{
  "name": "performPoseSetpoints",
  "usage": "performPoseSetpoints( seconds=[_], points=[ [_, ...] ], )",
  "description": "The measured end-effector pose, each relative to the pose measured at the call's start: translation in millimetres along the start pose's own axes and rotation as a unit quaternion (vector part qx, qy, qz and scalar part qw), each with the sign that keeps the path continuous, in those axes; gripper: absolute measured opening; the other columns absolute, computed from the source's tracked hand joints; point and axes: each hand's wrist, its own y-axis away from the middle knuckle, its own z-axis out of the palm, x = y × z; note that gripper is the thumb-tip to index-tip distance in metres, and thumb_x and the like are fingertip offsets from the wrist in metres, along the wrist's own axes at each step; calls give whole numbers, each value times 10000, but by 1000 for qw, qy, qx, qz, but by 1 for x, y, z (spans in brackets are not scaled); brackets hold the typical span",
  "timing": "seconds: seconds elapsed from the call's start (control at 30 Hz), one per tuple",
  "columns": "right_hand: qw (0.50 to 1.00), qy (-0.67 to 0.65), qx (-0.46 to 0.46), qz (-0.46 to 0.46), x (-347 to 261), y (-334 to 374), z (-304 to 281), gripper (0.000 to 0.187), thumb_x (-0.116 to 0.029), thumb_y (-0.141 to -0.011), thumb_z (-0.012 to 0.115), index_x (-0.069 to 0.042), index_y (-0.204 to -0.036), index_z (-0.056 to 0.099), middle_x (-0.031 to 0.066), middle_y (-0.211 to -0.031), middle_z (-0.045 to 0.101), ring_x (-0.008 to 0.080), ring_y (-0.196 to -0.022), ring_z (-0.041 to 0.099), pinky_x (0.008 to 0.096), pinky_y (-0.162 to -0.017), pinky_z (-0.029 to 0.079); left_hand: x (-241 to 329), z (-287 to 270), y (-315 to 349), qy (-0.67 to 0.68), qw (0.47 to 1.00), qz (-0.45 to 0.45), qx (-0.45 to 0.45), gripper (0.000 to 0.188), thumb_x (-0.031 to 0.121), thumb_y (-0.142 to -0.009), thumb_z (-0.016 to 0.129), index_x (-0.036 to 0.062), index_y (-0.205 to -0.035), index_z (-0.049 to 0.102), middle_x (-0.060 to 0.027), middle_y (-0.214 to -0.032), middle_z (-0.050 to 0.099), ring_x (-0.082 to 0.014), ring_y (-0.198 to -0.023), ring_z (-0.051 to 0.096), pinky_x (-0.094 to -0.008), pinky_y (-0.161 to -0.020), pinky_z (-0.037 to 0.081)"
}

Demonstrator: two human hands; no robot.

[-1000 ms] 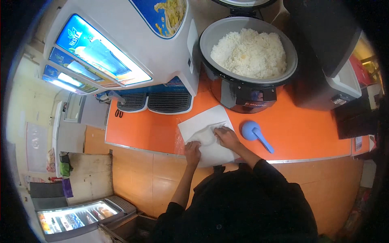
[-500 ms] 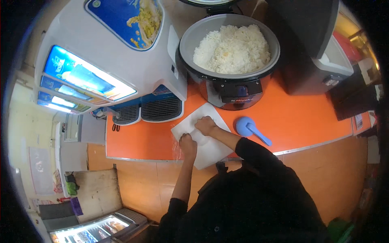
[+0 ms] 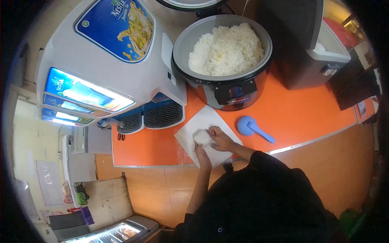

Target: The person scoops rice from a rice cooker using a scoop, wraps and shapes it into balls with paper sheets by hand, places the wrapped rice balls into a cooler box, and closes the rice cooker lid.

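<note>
A pale, rounded mound that looks like a portion of rice (image 3: 201, 138) lies on a square white sheet of wrapping paper (image 3: 188, 131) at the counter's front edge. My left hand (image 3: 202, 155) grips its near edge, thumb and fingers against it. From the right side, my right hand (image 3: 220, 139) has its curled fingers on the same mound. Clear plastic film (image 3: 184, 156) sticks out beside the paper's left corner. To the right of the paper lies a blue rice scoop (image 3: 252, 127) with its handle toward me.
Beyond the paper stands a large open rice cooker (image 3: 239, 95), full of cooked rice (image 3: 227, 50). A drink dispenser (image 3: 109, 56) with drip trays (image 3: 164, 116) is at the left. A dark cooler box (image 3: 308, 69) stands right on the orange counter (image 3: 296, 117).
Both fists have loosened, and the hands now sit around the pale mound, which shows more fully. The view has shifted slightly.
</note>
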Motion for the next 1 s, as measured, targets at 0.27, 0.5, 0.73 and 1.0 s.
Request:
performPoseSetpoints(
  seconds=[0.27, 0.5, 0.73, 1.0],
  points=[
    [983, 127, 64, -113, -30, -4, -14, 759, 11, -680, 613, -91, -1415, 460, 91, -1484, 421, 262, -1384, 385, 419, -1119, 341, 41, -6, -11, 138, 987, 18, -81, 416, 185, -947, 630, 17, -1300, 489, -97, -1284, 540, -196, -1166, 542, -330, -976, 452],
    [996, -35, 65, -50, -39, 5, -2, 660, 45, -755, 555, -59, -1401, 470, 144, -1412, 522, 310, -1330, 475, 417, -1125, 364, 46, 11, -14, 453, 875, -158, -59, 254, 199, -934, 627, 61, -1140, 569, -82, -1082, 602, -199, -1042, 593, -351, -908, 491],
    [951, -286, -27, 112, -41, 30, -12, 583, -118, -893, 570, -107, -1458, 432, 190, -1328, 585, 297, -1194, 592, 372, -1041, 421, 51, 18, -8, 548, 801, -240, -23, 248, 240, -927, 580, 35, -1065, 553, -118, -985, 630, -285, -929, 622, -443, -880, 520],
    [877, 315, 233, 278, -49, 96, -126, 656, -148, -732, 670, -32, -1347, 471, 236, -1237, 567, 403, -1132, 542, 506, -957, 411, -6, -81, -68, -181, 982, 24, 51, 587, 312, -663, 823, -8, -1078, 559, -164, -1015, 636, -372, -898, 636, -458, -743, 526]
  ],
)
